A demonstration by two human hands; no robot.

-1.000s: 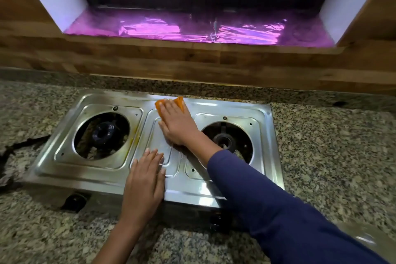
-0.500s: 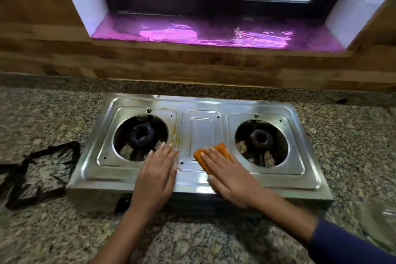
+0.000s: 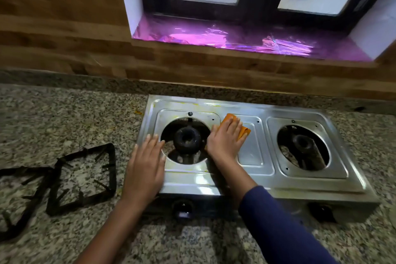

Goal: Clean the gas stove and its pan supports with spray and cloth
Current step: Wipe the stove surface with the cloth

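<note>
Two flat hands on the stove (image 3: 310,186). My right hand (image 3: 225,141) presses the orange cloth (image 3: 244,130) beneath its fingers; my left hand (image 3: 145,169) rests open.

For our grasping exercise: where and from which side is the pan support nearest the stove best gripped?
Take the pan support by its bar nearest the stove, probably from above: it lies flat on the counter, with room either side to pinch.

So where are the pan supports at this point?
Head view: the black pan supports lie flat on the granite counter, off the stove and to its left, the nearer one just left of the left hand.
</note>
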